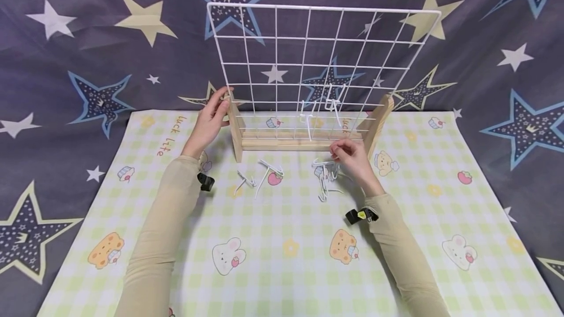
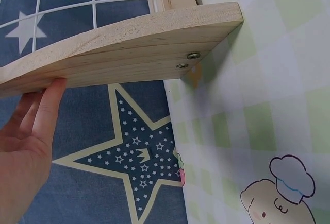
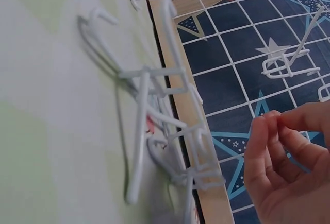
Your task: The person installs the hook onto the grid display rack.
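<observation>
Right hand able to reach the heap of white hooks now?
Probably yes: the right hand is close beside the heap of white hooks, appears to hold nothing, and no obstacle shows between them.

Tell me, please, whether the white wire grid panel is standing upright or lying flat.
Standing upright: in the head view, the white wire grid panel rises from the wooden stand, high above the checked tablecloth.

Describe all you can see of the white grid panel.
The grid panel is rectangular, with rounded top corners, a thicker rim and thin crossing bars, apparently metal. It stands up in a wooden stand, between two side pieces. Two white hooks hang on its lower part, near and right of centre. The left hand touches the left piece; panel contact is unclear.
</observation>
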`<state>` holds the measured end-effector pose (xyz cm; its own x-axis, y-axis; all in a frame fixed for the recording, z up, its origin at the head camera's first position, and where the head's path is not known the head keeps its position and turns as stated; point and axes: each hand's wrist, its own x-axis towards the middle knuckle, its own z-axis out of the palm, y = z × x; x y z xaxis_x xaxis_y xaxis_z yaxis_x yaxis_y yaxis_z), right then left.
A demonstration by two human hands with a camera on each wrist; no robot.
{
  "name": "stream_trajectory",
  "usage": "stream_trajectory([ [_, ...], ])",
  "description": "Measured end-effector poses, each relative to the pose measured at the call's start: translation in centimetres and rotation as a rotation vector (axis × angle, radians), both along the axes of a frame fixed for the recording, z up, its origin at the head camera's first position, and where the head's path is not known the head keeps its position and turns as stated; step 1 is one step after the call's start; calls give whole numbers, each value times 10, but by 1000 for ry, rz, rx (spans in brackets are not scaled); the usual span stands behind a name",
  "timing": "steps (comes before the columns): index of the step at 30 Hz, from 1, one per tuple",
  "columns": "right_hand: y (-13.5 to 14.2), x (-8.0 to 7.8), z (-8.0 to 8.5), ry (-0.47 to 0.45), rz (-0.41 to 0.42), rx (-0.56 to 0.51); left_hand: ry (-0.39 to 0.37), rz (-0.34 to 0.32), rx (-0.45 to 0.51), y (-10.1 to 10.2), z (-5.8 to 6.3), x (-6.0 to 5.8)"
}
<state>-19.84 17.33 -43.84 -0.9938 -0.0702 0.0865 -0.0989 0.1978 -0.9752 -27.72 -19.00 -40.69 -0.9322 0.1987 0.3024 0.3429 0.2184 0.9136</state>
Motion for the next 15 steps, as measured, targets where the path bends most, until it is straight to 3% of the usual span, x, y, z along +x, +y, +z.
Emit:
stream_trajectory([
  [5, 3, 3, -2, 15, 6, 47, -2, -8, -13, 5, 15, 12],
  [15, 6, 1, -8, 110, 157, 179, 3, 5, -24, 7, 18, 14],
])
